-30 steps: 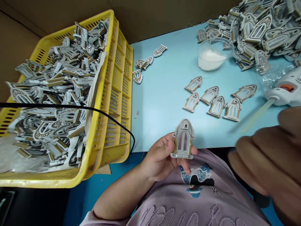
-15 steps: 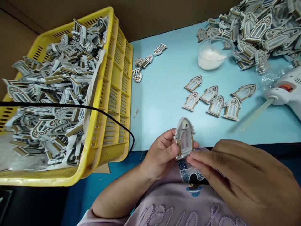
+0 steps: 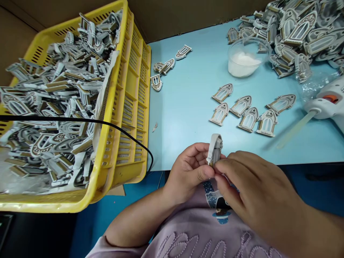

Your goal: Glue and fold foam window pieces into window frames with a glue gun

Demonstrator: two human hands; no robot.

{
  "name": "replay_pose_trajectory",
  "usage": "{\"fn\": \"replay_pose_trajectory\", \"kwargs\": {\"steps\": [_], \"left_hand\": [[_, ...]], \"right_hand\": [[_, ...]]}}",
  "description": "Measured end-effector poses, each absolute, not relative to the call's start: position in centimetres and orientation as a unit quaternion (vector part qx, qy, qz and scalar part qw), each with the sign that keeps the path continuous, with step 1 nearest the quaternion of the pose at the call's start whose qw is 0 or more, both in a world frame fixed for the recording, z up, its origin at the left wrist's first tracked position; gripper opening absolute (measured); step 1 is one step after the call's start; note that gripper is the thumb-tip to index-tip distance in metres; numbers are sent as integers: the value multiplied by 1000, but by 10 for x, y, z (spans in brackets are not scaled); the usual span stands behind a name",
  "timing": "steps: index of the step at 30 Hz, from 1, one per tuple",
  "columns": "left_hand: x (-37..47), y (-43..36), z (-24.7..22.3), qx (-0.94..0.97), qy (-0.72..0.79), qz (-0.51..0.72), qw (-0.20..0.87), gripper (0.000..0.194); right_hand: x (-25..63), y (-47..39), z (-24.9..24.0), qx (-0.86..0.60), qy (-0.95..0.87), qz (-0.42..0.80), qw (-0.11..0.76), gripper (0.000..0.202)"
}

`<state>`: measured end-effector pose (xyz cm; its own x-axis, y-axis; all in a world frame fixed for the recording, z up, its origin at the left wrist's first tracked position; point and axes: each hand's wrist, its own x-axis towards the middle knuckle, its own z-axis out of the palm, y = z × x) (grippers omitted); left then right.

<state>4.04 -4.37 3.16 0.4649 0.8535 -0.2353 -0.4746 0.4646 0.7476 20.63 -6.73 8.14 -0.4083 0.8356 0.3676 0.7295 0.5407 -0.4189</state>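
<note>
A small arched window piece (image 3: 215, 148), grey-white, is held upright and turned nearly edge-on in front of my body. My left hand (image 3: 185, 175) grips its lower left side between thumb and fingers. The fingertips of my right hand (image 3: 249, 186) pinch its lower right edge; my palm hides whatever else may be there. Several similar arched pieces (image 3: 247, 119) lie on the light blue table (image 3: 185, 107) just beyond my hands.
On the left stands a yellow crate (image 3: 129, 107) full of such pieces, crossed by a black cable (image 3: 129, 136). A clear cup of white powder (image 3: 243, 64), a heaped pile (image 3: 301, 32) and a white glue gun (image 3: 324, 104) are at the right.
The held piece has turned from facing the camera to nearly edge-on and moved slightly right. My right hand has shifted left, closer to my left hand. The view has moved slightly.
</note>
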Motion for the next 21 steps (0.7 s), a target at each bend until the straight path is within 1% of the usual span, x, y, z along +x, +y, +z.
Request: {"fn": "replay_pose_trajectory", "kwargs": {"steps": [3,6,9,12,15,21], "left_hand": [[40,-44,30,296,290,423,805,40],[40,-44,31,269,248,410,835,37],[39,-43,32,244,232,389,857,38],[39,-42,32,235,228,382,864,42],[40,-43,32,242,237,383,859,45],[41,-46,32,283,276,428,813,41]], "right_hand": [[210,-62,84,-482,-811,145,300,10],[225,-60,94,-470,-782,263,313,15],[244,-63,101,-441,-744,378,330,12],[254,-67,103,-456,-700,416,360,7],[249,-68,102,-471,-692,400,374,9],[225,-65,95,-498,-773,205,334,13]]}}
